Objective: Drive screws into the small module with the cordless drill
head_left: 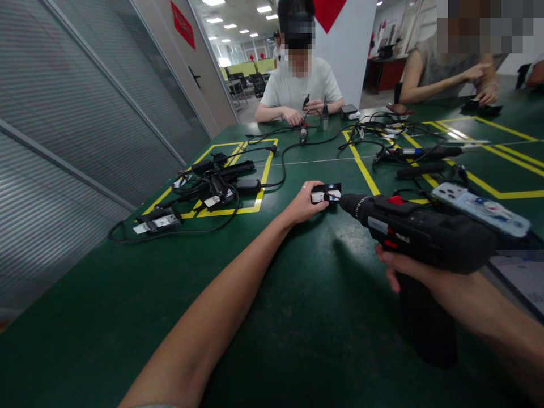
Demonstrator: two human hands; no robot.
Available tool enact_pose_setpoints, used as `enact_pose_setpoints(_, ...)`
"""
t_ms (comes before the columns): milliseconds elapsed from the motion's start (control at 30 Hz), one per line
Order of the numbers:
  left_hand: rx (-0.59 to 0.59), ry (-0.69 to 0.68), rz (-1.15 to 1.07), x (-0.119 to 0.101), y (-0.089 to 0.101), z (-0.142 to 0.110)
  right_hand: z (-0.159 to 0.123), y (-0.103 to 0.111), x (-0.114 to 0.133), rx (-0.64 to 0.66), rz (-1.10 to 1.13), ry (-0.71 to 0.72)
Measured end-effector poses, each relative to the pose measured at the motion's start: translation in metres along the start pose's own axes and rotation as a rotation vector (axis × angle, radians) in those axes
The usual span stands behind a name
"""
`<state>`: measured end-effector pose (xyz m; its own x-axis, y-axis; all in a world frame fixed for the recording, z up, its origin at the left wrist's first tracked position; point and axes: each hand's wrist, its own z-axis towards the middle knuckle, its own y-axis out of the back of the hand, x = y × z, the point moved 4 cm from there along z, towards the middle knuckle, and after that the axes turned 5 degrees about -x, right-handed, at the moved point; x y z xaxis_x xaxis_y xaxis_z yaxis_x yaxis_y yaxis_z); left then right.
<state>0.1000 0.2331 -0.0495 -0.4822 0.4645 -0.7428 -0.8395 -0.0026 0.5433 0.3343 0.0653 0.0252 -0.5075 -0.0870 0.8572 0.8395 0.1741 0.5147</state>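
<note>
My right hand (408, 266) is wrapped round the handle of a black cordless drill (420, 229) with red accents. The drill's chuck points left, and its tip is close to a small black-and-white part (326, 194). I cannot tell whether the tip touches that part. My left hand (309, 203) grips the part by its left end, low over the green table, with the arm stretched forward. What kind of part it is does not show clearly.
Black devices with cables (216, 184) lie in a yellow-taped area on the left. A phone (480, 208) in a patterned case lies right, near a soldering-iron-like tool (429, 153) and tangled cables (378, 124). Across the green table (263, 294) a person (300, 85) works; another sits at right.
</note>
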Motion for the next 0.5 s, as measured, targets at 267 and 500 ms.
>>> enact_pose_setpoints(267, 0.002, -0.004, 0.017, -0.0018, 0.0008, -0.0008, -0.0007, 0.0001, 0.001, -0.011, 0.019, -0.004)
enact_pose_setpoints(500, -0.005, -0.005, 0.013, -0.0018, 0.0011, -0.0009, -0.0016, -0.0007, 0.0001, -0.007, 0.091, -0.015)
